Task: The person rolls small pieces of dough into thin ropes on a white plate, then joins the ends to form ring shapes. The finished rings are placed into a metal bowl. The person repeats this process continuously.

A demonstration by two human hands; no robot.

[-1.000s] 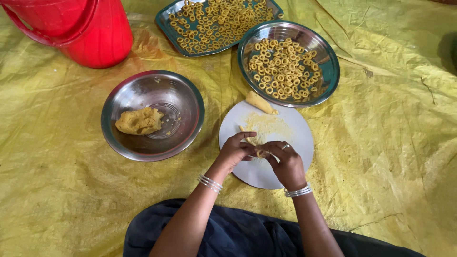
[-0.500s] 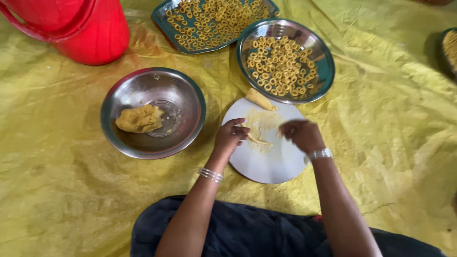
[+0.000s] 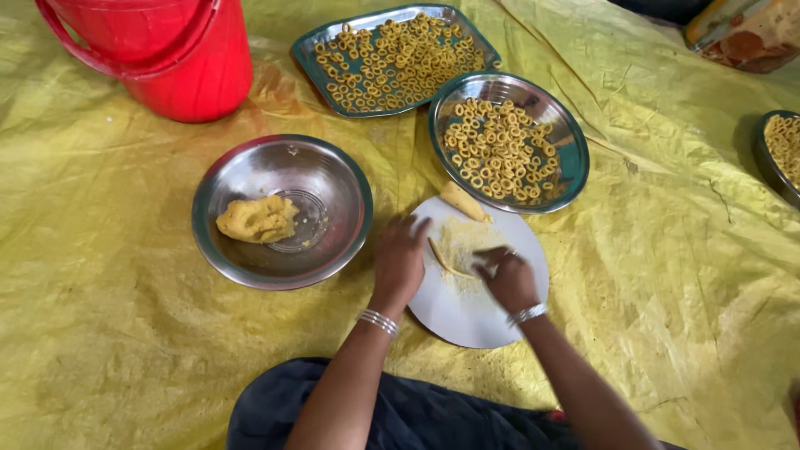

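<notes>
I'd roll the dough strip [image 3: 442,257] evenly on the white plate [image 3: 467,321], left hand [image 3: 398,260] flat, fingers spread (right hand [image 3: 508,279] curled, holding nothing I can see).

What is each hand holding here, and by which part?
Nothing is gripped. The left hand lies flat on the white plate beside a thin dough strip; the right hand presses down on the plate's floured middle.

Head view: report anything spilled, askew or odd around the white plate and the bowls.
Nothing stands out. The white plate lies flat under both hands, left hand and right hand, its yellow crumbs staying on it. The dough lump sits inside the steel bowl; the rings stay inside their dishes. The yellow sheet is only wrinkled.
</notes>
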